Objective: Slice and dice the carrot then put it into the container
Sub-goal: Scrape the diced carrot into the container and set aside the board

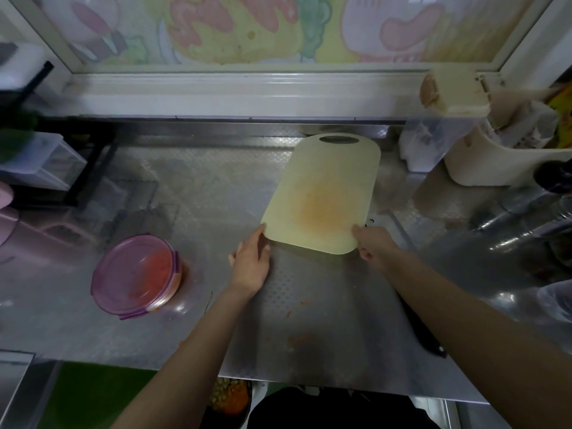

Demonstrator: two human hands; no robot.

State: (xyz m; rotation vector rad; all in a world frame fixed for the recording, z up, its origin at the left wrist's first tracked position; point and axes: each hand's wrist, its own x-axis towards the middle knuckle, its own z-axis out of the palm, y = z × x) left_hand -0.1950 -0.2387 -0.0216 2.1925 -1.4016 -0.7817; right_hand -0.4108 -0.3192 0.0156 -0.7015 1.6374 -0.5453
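Counter (192, 187) bears the board (325, 187), bare but orange-stained; its long axis runs away from the person, handle hole far, leaning slightly right; container (136, 274), left of the board, is lidded over diced carrot (161, 264), which has no axis now; cutting and filling look done; right hand (371, 246) grasps the board's near-right corner; left hand (250, 261) lies at its near-left corner, grip unclear; scraps (301, 337) remain nearer.

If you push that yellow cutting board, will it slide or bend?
Probably slides easily: the counter under the cutting board is shiny metal. Likely stiff: it looks flat with the left hand and right hand at its near corners. Probably light: looks thin.
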